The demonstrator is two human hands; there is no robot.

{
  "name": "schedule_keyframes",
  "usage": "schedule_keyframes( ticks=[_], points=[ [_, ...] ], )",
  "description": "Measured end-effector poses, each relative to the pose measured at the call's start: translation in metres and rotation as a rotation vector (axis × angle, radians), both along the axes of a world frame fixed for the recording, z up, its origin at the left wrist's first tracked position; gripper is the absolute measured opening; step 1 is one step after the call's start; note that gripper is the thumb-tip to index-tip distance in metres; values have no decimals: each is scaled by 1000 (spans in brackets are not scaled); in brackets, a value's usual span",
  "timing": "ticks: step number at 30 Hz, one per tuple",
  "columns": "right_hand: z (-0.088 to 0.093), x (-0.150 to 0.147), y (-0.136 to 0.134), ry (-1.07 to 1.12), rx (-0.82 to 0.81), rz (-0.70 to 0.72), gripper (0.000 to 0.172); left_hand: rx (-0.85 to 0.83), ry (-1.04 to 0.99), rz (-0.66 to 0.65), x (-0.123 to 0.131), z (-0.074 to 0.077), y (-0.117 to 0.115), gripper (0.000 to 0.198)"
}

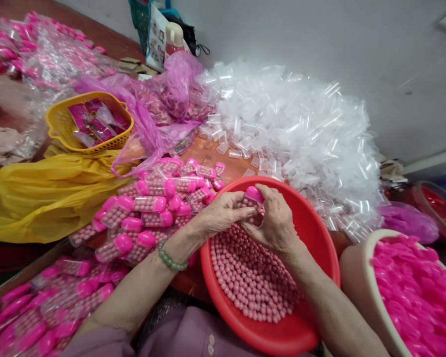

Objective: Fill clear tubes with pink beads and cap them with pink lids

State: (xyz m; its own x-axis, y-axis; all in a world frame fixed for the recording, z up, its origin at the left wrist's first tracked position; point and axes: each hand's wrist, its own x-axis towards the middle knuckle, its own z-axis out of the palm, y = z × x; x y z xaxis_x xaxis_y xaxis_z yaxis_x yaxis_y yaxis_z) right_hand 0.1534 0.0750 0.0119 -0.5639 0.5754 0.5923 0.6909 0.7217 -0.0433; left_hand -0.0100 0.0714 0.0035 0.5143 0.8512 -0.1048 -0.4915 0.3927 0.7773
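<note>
Over a red plastic basin (312, 218) half full of small pink candy balls (250, 277), both my hands meet on one small clear tube filled with pink balls (253, 201). My right hand (275, 223) wraps the tube and presses on its bright pink cap. My left hand (223, 213), with a green bead bracelet at the wrist, pinches the tube from the left side. Both hands have their fingers closed round it.
A pile of capped, filled tubes (159, 208) lies left of the basin, more in bags at bottom left. A big heap of empty clear tubes (293, 134) sits behind. A beige bowl of pink caps (419, 292) is at right; yellow basket (59, 124) and yellow bag (48, 198) at left.
</note>
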Motion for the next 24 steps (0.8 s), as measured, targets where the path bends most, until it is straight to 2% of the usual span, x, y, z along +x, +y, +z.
schedule_keyframes(
  ticks=[5,17,24],
  points=[
    [0,-2,0,-1,78,-2,63,9,-4,-19,-1,1,-1,28],
    [2,-1,0,-25,135,-10,62,64,-46,-66,-2,-3,0,33],
    [-2,5,1,42,118,52,71,21,-95,-65,0,0,2,42]
  ],
)
